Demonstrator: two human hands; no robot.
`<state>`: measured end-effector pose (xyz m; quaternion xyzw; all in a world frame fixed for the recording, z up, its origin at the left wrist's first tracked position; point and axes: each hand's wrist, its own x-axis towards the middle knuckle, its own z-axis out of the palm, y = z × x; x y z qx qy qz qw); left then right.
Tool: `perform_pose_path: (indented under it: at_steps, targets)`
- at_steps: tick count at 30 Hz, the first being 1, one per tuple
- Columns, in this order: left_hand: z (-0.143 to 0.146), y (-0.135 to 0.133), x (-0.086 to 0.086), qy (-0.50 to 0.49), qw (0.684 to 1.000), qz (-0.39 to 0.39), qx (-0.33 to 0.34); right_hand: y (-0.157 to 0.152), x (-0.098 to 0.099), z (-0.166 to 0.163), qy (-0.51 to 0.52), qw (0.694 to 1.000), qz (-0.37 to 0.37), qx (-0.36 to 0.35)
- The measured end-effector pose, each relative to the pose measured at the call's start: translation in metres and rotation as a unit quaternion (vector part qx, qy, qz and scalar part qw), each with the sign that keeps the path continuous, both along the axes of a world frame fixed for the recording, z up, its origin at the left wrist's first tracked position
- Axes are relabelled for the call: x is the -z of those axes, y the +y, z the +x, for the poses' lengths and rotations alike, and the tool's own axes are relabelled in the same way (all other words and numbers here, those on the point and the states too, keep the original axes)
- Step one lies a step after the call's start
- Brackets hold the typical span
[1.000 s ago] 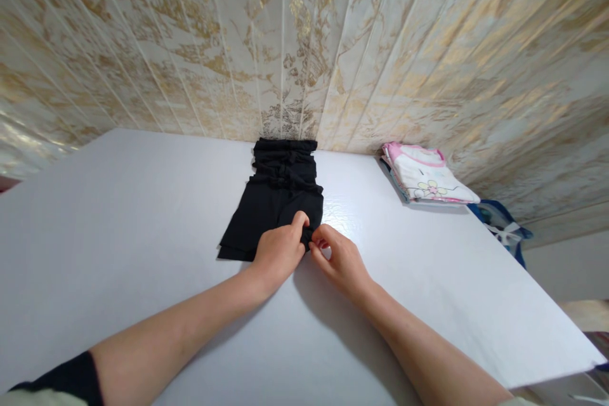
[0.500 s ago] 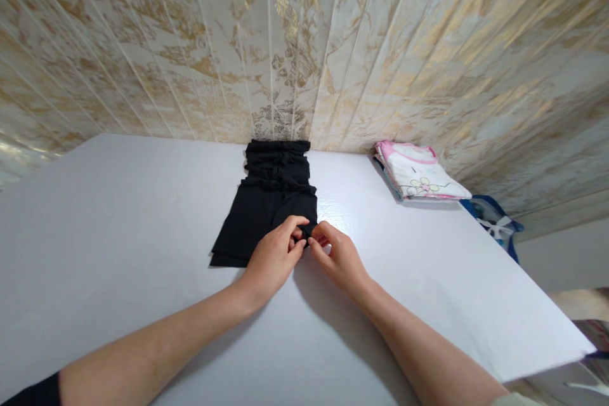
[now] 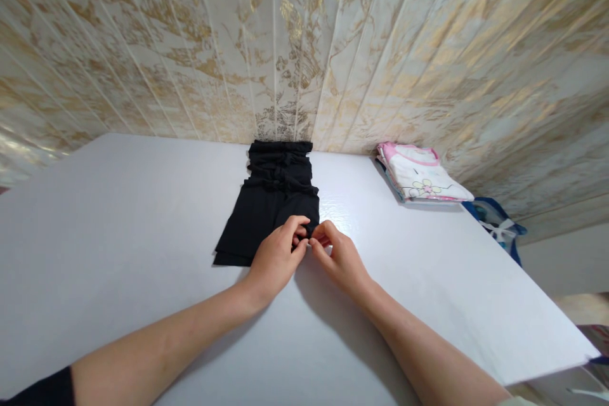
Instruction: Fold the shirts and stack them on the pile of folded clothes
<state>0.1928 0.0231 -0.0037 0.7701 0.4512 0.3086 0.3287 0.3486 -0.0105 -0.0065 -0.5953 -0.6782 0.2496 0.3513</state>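
Observation:
Black shorts (image 3: 257, 212) lie flat on the white table, with several gathered ridges across their far part and the two leg ends towards me. At the near right corner, my left hand (image 3: 280, 254) pinches the cloth between thumb and fingers, its palm covering part of that leg. My right hand (image 3: 340, 255) pinches the edge of the same corner just beside it, the fingertips of both hands almost touching. The bit of cloth between the fingers is mostly hidden.
A folded stack of clothes (image 3: 423, 172), with a white and pink top uppermost, sits at the table's (image 3: 118, 216) back right. Past the right edge is a blue-trimmed bag (image 3: 497, 228). A patterned white and gold wall covering (image 3: 285, 44) rises behind the table.
The view has shifted slightly, so things appear a little further right. Both hands stay at the same corner of the shorts, with hardly any movement of the fingers.

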Motion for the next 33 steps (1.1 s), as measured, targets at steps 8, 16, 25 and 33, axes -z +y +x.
perform_pose_path:
  at_steps: [8, 16, 25, 33]
  targets:
    - [0.002, -0.007, -0.003, -0.014, 1.000, 0.014, 0.011, 0.001, 0.000, 0.006, 0.046, 0.999, 0.002, 0.021]
    - [-0.003, 0.000, -0.005, 0.028, 0.998, 0.057, 0.030, 0.004, 0.002, 0.007, 0.015, 0.999, -0.016, 0.031]
    - [-0.020, 0.022, -0.023, 0.123, 0.988, 0.085, 0.049, 0.007, 0.002, 0.012, 0.077, 0.996, -0.028, 0.029]
    - [-0.006, 0.009, -0.005, 0.084, 0.989, 0.106, 0.068, 0.005, 0.003, 0.009, 0.087, 0.996, -0.024, -0.003]
